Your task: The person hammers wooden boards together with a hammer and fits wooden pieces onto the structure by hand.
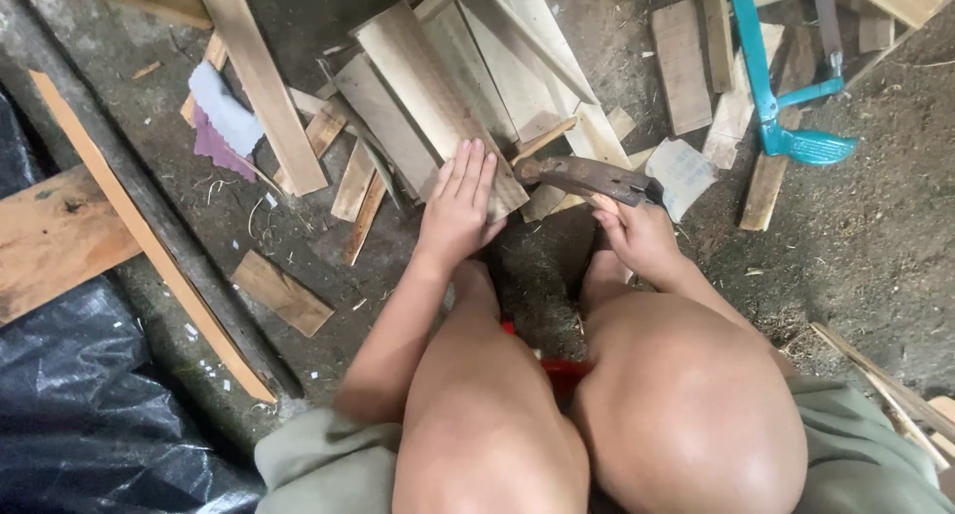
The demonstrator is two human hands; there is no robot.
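My left hand (pixel 460 204) lies flat, fingers together, on a short pale wooden board (pixel 423 86) that rests on a pile of similar boards on the ground. In my right hand (pixel 637 230) I grip a dark, rusty-brown tool with a thick handle, likely a hammer (pixel 582 176), its length running left toward the board's near end. My bare knees fill the lower middle of the view, and I am crouched over the wood.
A teal hacksaw (pixel 771 96) lies at the upper right among wood offcuts. Long planks (pixel 259 76) and a thin slat (pixel 149 235) lie to the left. Black plastic sheeting (pixel 70 405) covers the lower left. Sandpaper-like scraps (pixel 224 121) sit near the planks.
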